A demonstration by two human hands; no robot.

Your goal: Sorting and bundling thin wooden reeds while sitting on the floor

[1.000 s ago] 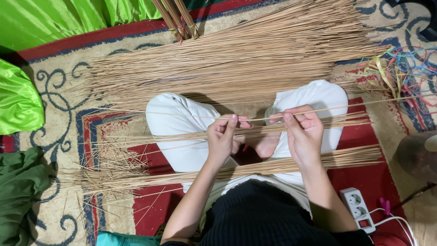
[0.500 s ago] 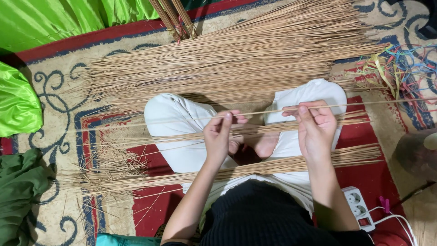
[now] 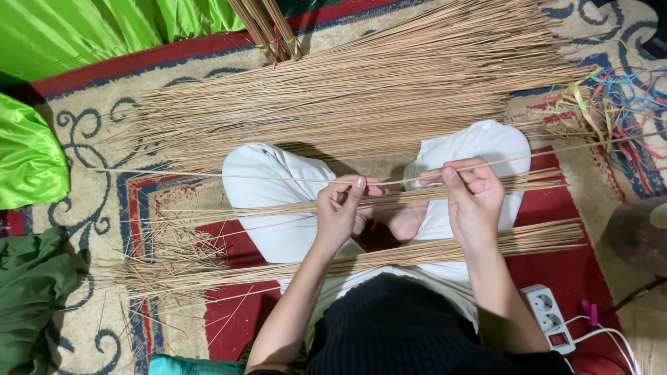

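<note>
Straw-brown and thin, a single long stick (image 3: 389, 182) is stretching level above the seated person's crossed legs, just short of the big stick heap (image 3: 361, 97) on the patterned rug (image 3: 90, 187). The left hand (image 3: 338, 210) is pinching it between thumb and fingertips; the right hand (image 3: 472, 198) is pinching it likewise, fingers curled together. More sticks are lying across the lap.

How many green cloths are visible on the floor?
3: bright green sheet at top left, bright green bundle at left edge, dark green cloth at lower left. More may lie outside view.
</note>
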